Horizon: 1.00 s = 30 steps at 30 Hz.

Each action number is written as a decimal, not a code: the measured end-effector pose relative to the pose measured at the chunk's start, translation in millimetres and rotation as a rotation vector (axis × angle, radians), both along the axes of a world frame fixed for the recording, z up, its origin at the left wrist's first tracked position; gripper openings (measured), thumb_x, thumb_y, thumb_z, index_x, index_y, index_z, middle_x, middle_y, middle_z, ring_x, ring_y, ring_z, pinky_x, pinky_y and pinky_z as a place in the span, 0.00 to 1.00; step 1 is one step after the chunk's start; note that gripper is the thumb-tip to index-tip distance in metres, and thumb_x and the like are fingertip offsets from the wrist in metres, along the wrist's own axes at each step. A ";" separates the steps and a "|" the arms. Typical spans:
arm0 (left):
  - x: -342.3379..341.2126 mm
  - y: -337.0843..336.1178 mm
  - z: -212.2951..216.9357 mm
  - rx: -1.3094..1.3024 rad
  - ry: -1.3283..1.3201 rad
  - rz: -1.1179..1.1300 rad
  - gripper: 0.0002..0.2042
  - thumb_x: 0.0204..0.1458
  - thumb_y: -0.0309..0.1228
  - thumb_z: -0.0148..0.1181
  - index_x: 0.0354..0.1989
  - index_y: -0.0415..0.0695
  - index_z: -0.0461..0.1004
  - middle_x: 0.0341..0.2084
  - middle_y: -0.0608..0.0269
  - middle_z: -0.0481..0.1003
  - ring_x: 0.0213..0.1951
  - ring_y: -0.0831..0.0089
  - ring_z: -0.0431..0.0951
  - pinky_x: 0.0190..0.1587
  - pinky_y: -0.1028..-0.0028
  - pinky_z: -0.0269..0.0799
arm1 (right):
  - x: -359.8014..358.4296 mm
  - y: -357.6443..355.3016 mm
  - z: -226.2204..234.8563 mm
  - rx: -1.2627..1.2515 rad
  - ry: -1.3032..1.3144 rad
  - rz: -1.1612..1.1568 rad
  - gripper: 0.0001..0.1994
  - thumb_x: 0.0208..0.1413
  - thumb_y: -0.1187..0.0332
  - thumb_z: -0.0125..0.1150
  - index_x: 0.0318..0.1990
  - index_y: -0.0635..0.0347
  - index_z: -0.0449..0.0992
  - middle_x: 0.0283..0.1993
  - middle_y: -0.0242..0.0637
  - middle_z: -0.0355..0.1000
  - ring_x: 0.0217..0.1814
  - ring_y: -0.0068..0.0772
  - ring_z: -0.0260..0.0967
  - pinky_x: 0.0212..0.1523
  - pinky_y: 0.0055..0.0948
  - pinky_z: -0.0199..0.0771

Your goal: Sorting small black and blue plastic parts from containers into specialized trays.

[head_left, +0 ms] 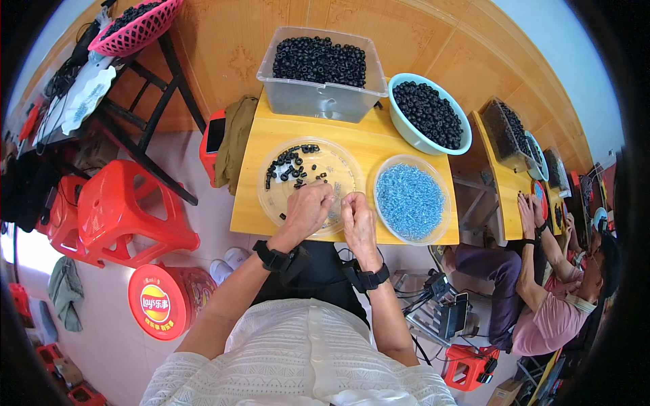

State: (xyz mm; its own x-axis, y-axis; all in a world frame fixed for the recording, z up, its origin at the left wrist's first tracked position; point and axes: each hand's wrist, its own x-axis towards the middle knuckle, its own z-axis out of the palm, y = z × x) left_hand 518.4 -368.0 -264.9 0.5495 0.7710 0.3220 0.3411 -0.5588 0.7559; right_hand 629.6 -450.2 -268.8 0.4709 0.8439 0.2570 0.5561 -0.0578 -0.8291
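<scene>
Black pieces (291, 162) lie loose in your round tray, mostly toward its far left. Yellow table (247, 213) carries the lot. Heaped clear bin (305, 101) and pale-blue bowl (408, 127) stand at the back, probably as stock. Tub (447, 196) of blue bits (412, 203) sits rightward, likely for short reaches. Tray (347, 166) nearly meets the near edge; narrow gap to tub, more room leftward. Left hand (308, 206), right hand (359, 220): fingers curled in, tips close; cannot tell what they grip.
</scene>
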 end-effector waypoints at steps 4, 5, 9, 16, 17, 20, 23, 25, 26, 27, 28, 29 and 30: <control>1.4 -2.5 -2.8 0.082 0.086 -0.061 0.04 0.42 0.25 0.51 0.20 0.40 0.70 0.20 0.53 0.70 0.25 0.52 0.72 0.27 0.59 0.67 | 0.7 -0.7 6.3 -0.025 -0.047 0.021 0.05 0.55 0.72 0.48 0.33 0.66 0.64 0.19 0.50 0.65 0.21 0.50 0.66 0.24 0.40 0.63; 1.5 -2.7 -2.2 0.092 0.102 -0.069 0.04 0.41 0.25 0.51 0.19 0.40 0.70 0.19 0.52 0.70 0.24 0.52 0.72 0.26 0.59 0.67 | 1.0 -0.7 6.2 -0.029 -0.056 0.030 0.05 0.55 0.72 0.48 0.34 0.65 0.64 0.20 0.51 0.65 0.22 0.51 0.66 0.24 0.41 0.64; 1.0 -1.8 -2.2 0.063 0.151 -0.071 0.04 0.38 0.26 0.53 0.16 0.40 0.70 0.16 0.49 0.70 0.22 0.50 0.72 0.26 0.59 0.67 | 0.6 -0.2 8.9 -0.041 -0.105 0.074 0.05 0.56 0.72 0.48 0.35 0.65 0.63 0.21 0.53 0.67 0.25 0.56 0.67 0.25 0.43 0.64; -7.7 -0.7 8.7 -0.096 0.208 -0.036 0.05 0.36 0.28 0.59 0.18 0.39 0.73 0.15 0.54 0.72 0.20 0.58 0.73 0.25 0.67 0.67 | 17.8 11.1 0.0 -0.016 -0.158 -0.022 0.05 0.56 0.72 0.48 0.34 0.65 0.66 0.24 0.54 0.69 0.27 0.58 0.68 0.27 0.46 0.65; -11.2 -0.1 6.1 -0.102 0.182 -0.007 0.06 0.37 0.28 0.60 0.18 0.39 0.73 0.14 0.55 0.72 0.20 0.60 0.73 0.25 0.68 0.67 | 20.4 11.1 -1.9 -0.018 -0.176 -0.037 0.06 0.56 0.72 0.48 0.34 0.65 0.68 0.24 0.54 0.69 0.28 0.57 0.68 0.27 0.45 0.65; -25.9 1.0 -2.8 -0.135 0.113 0.078 0.07 0.38 0.30 0.62 0.19 0.38 0.74 0.13 0.57 0.72 0.19 0.66 0.73 0.24 0.71 0.67 | 24.2 9.1 -1.3 -0.012 -0.181 -0.093 0.07 0.56 0.70 0.48 0.33 0.66 0.70 0.24 0.54 0.69 0.29 0.56 0.69 0.27 0.43 0.66; -40.2 0.9 -1.3 -0.196 0.081 0.130 0.08 0.39 0.31 0.63 0.20 0.39 0.75 0.13 0.59 0.72 0.19 0.68 0.73 0.24 0.72 0.67 | 25.4 3.4 4.8 0.021 -0.107 -0.135 0.09 0.56 0.70 0.48 0.33 0.66 0.72 0.23 0.52 0.70 0.27 0.50 0.70 0.27 0.39 0.66; -48.0 0.0 0.6 -0.248 0.084 0.138 0.07 0.38 0.31 0.62 0.19 0.40 0.75 0.14 0.59 0.73 0.20 0.65 0.74 0.26 0.70 0.68 | 25.1 -3.9 0.2 0.046 -0.084 -0.111 0.09 0.56 0.69 0.49 0.33 0.66 0.73 0.21 0.48 0.69 0.24 0.41 0.71 0.26 0.34 0.66; -50.6 -2.3 3.4 -0.278 0.080 0.126 0.07 0.38 0.31 0.62 0.20 0.40 0.76 0.14 0.59 0.73 0.19 0.66 0.74 0.25 0.71 0.68 | 22.1 -9.2 -0.6 0.006 -0.026 -0.061 0.09 0.56 0.68 0.49 0.34 0.66 0.72 0.21 0.45 0.69 0.23 0.35 0.69 0.26 0.32 0.65; -53.4 -5.8 7.0 -0.307 0.077 0.114 0.07 0.38 0.31 0.62 0.20 0.40 0.76 0.14 0.59 0.73 0.19 0.67 0.74 0.25 0.72 0.68 | 16.5 -15.6 -1.2 -0.034 0.033 -0.009 0.10 0.56 0.68 0.49 0.34 0.66 0.72 0.20 0.43 0.68 0.23 0.30 0.66 0.25 0.29 0.65; -54.4 -9.1 8.8 -0.332 0.074 0.098 0.07 0.38 0.31 0.63 0.20 0.40 0.76 0.14 0.60 0.73 0.18 0.69 0.74 0.25 0.73 0.68 | 10.9 -22.0 -2.2 -0.071 0.091 0.037 0.10 0.56 0.67 0.50 0.34 0.67 0.72 0.19 0.40 0.67 0.22 0.25 0.64 0.25 0.27 0.64; -55.1 -12.3 7.3 -0.334 0.055 0.079 0.07 0.39 0.30 0.63 0.20 0.39 0.75 0.13 0.62 0.72 0.18 0.74 0.71 0.23 0.75 0.66 | 3.5 -25.7 -4.9 -0.066 0.150 0.071 0.11 0.56 0.66 0.50 0.35 0.67 0.72 0.18 0.38 0.66 0.21 0.23 0.62 0.25 0.26 0.63; -54.4 -16.2 5.4 -0.336 0.036 0.060 0.07 0.40 0.29 0.63 0.20 0.37 0.75 0.12 0.65 0.71 0.17 0.79 0.69 0.22 0.77 0.65 | -4.6 -28.9 -7.7 -0.062 0.209 0.106 0.11 0.56 0.66 0.51 0.35 0.67 0.72 0.18 0.35 0.64 0.21 0.22 0.60 0.24 0.25 0.62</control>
State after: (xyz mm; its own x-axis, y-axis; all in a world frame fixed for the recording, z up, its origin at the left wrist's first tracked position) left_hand 464.0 -384.2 -259.6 0.5062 0.8620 0.0262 0.3955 -0.2590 0.8812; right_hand 624.9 -479.1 -276.5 0.4167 0.9024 0.1095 0.3784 -0.0626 -0.9235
